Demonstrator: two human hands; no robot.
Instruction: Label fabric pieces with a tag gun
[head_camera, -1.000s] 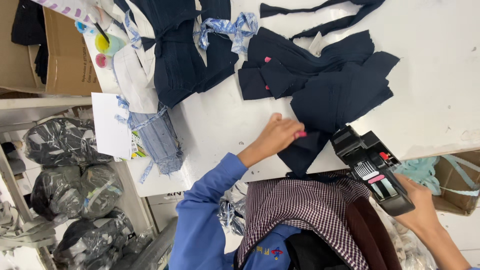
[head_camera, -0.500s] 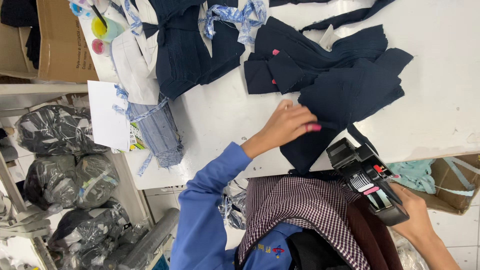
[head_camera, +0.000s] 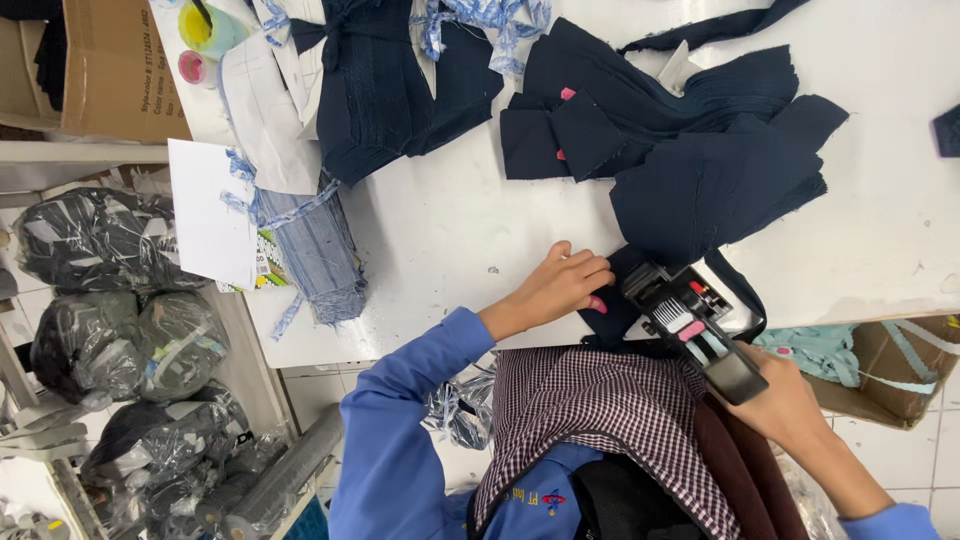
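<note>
Black label gun (head_camera: 690, 325) with pink and red parts, held tilted over the near edge of the worktop (head_camera: 450, 230), nose down on a dark navy fabric piece (head_camera: 610, 310). That piece lies flat at the near edge, partly hanging over it.

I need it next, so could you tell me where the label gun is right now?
In the head view, the label gun is in the right hand at the table's near edge, its head on dark fabric beside the left hand.

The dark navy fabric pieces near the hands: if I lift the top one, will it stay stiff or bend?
The navy fabric pieces look thin with curling edges, so one would probably flop. Stacked loosely, the pile may slide if pushed. Probably light.
</note>
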